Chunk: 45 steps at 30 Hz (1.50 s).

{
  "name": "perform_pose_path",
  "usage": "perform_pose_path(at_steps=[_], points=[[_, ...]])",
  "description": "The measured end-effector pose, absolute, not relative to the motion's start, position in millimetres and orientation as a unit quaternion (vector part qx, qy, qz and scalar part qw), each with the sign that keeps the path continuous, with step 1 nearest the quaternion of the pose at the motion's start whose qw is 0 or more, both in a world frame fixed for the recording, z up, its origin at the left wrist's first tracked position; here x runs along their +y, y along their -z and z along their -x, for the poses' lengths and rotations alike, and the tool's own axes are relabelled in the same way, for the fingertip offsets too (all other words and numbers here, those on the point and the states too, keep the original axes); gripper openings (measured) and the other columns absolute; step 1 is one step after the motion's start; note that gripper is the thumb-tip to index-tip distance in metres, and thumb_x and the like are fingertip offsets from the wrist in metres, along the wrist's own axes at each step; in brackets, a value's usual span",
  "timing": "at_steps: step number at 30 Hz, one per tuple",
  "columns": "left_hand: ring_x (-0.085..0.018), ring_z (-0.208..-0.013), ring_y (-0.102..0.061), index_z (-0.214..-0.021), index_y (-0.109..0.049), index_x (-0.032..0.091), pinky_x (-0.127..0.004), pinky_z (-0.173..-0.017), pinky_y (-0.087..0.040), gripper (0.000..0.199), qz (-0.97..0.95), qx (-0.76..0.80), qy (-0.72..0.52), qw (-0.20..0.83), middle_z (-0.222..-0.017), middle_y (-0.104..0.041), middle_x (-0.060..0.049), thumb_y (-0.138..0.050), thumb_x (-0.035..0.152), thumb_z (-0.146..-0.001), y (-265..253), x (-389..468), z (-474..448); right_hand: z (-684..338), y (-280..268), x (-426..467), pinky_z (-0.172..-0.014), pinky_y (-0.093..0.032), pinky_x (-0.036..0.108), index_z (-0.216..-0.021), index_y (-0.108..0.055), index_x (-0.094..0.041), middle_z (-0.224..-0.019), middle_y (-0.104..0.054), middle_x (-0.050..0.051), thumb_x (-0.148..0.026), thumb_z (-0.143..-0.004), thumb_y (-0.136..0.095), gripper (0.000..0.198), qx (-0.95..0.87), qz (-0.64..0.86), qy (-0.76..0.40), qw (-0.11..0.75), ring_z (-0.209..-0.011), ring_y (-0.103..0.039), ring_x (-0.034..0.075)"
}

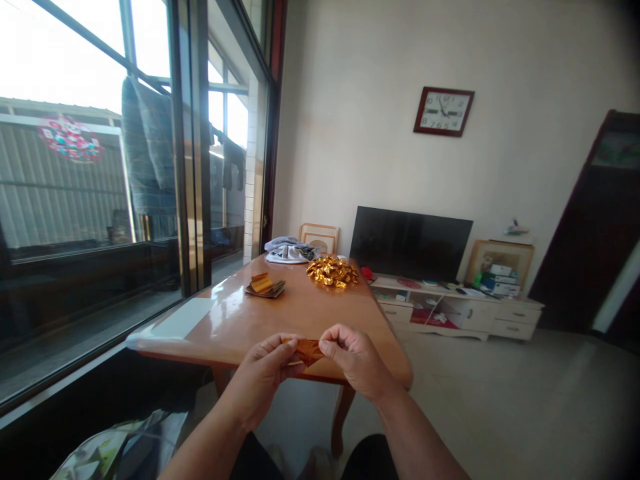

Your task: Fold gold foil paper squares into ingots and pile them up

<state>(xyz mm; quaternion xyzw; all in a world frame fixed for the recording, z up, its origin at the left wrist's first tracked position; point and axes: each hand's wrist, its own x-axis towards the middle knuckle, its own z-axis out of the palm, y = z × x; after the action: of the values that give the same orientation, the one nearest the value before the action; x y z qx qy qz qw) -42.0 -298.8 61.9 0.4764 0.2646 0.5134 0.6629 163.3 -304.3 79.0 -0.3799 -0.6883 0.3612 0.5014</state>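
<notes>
Between my two hands, just above the near edge of the wooden table [240, 333], is a partly folded piece of gold foil paper [309, 351]. My left hand [270, 360] pinches its left end, thumb on top. On the right end, my right hand [354, 357] closes thumb and fingertips. The foil sheet hangs to a small point in the middle. Farther back on the table lies a stack of square foil sheets [265, 287], gold on top. Behind it to the right is a heap of folded gold foil pieces [333, 271].
Folded cloths [290, 250] lie at the table's far end. A white sheet [183, 318] covers the left corner by the window. Plastic bags [125, 447] sit on the floor at lower left. A low cabinet [465, 313] with a television [411, 241] stands beyond the table.
</notes>
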Motion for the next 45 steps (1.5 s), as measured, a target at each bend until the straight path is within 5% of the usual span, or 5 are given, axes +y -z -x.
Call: perform_pose_path(at_steps=[8, 14, 45], points=[[-0.019, -0.088, -0.066, -0.109, -0.065, 0.018, -0.029, -0.078, -0.05, 0.031, -0.589, 0.325, -0.483, 0.561, -0.097, -0.072, -0.006, -0.072, 0.036, -0.085, -75, -299, 46, -162, -91, -314, -0.063, -0.038, 0.023, -0.083, -0.063, -0.017, -0.073, -0.055, -0.002, -0.031, -0.09, -0.061, 0.016, -0.713, 0.418, -0.31, 0.47, -0.068, -0.045, 0.012], [-0.019, -0.078, -0.065, -0.096, -0.068, 0.014, -0.029, -0.072, -0.05, 0.031, -0.662, 0.323, -0.453, 0.503, -0.087, -0.07, -0.006, -0.076, 0.04, -0.08, -77, -296, 41, -160, -91, -317, -0.061, -0.037, 0.022, -0.083, -0.065, -0.017, -0.071, -0.057, -0.003, -0.028, -0.089, -0.061, 0.013, -0.732, 0.422, -0.289, 0.45, -0.066, -0.047, 0.011], [-0.016, -0.07, -0.057, -0.083, -0.069, 0.016, -0.024, -0.065, -0.042, 0.026, -0.675, 0.338, -0.453, 0.474, -0.074, -0.066, -0.003, -0.071, 0.042, -0.084, -79, -303, 38, -166, -92, -317, -0.064, -0.043, 0.024, -0.086, -0.069, -0.018, -0.075, -0.064, -0.001, -0.034, -0.088, -0.063, 0.017, -0.712, 0.434, -0.32, 0.449, -0.069, -0.053, 0.013]])
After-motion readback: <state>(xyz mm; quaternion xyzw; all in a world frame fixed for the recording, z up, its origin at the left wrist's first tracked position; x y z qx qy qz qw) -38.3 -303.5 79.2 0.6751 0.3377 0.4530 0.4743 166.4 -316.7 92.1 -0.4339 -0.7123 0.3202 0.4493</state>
